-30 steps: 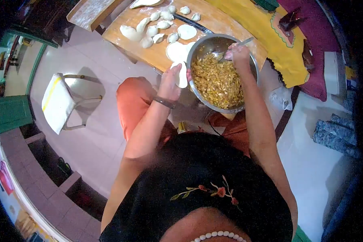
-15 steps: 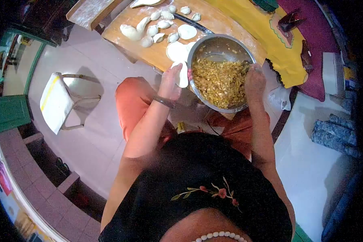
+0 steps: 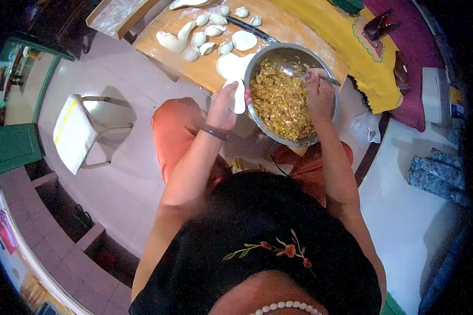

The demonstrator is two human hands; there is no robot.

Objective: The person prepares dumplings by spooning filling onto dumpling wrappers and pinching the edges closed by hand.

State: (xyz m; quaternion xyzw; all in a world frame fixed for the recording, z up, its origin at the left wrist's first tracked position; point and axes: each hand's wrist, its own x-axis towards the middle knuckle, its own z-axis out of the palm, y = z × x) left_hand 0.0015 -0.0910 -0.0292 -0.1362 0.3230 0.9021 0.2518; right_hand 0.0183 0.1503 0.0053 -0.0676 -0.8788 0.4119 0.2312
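In the head view, a metal mixing bowl [image 3: 253, 113] of chopped, yellowish filling [image 3: 278, 107] rests at the table's near edge, above my lap. My right hand [image 3: 320, 98] is over its right side, closed around a metal spoon [image 3: 329, 80]. The spoon's head points left into the far part of the bowl, partly lost in glare. A round dough wrapper [image 3: 238, 97] lies in my left hand [image 3: 224, 107], just left of the bowl. Reddish fingertips of that hand show against the bowl's left rim.
Flat wrappers [image 3: 230, 66], several dumplings [image 3: 214, 31] and a lump of dough [image 3: 170, 42] lie on the floured wooden board [image 3: 157, 31]. A dark rod [image 3: 251, 30] lies behind the bowl. A cloth-covered chair [image 3: 72, 134] stands left; a yellow cloth [image 3: 347, 47] spreads at right.
My right hand has moved inward from the bowl's right edge, and the spoon has come into clearer view. The filling's surface looks flatter and more spread. My left hand and its wrapper stay put.
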